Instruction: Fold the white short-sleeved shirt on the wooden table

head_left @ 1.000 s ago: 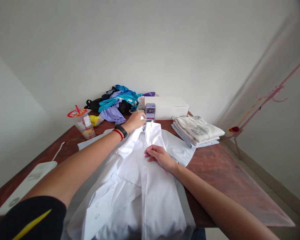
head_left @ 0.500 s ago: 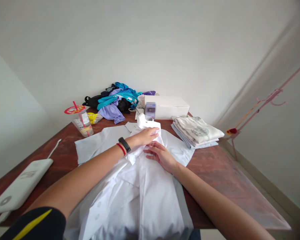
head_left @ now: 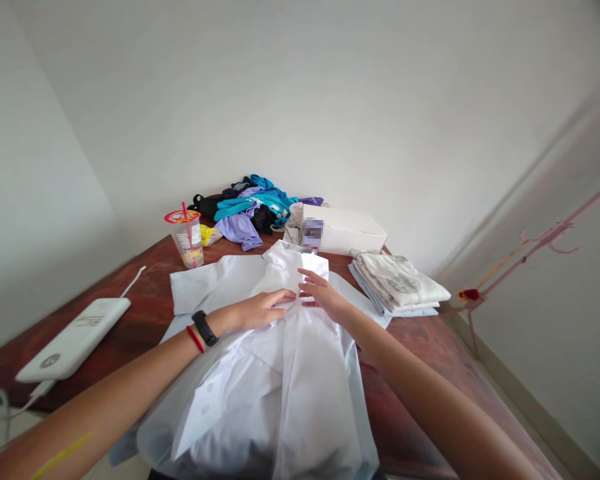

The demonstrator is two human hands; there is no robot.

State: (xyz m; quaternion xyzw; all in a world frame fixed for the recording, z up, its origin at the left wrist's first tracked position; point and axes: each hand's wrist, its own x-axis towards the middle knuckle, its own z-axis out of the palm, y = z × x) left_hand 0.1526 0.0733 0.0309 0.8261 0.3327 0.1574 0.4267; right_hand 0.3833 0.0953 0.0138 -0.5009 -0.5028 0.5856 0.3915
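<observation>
Left hand (head_left: 265, 308): fingers loosely extended, slightly apart, over the upper front of a smooth, creased white shirt (head_left: 310, 393), laid lengthwise on the reddish-brown table (head_left: 410, 347). Right hand (head_left: 323, 293): fingers spread and gently curved beside the left fingertips, apparently resting lightly on the fabric below the collar.

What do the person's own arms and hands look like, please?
The left arm has a black wristband, a thin red bracelet and, farther up, a yellow streak. The right arm shows no band, bracelet or sleeve. No gloves are visible.
</observation>
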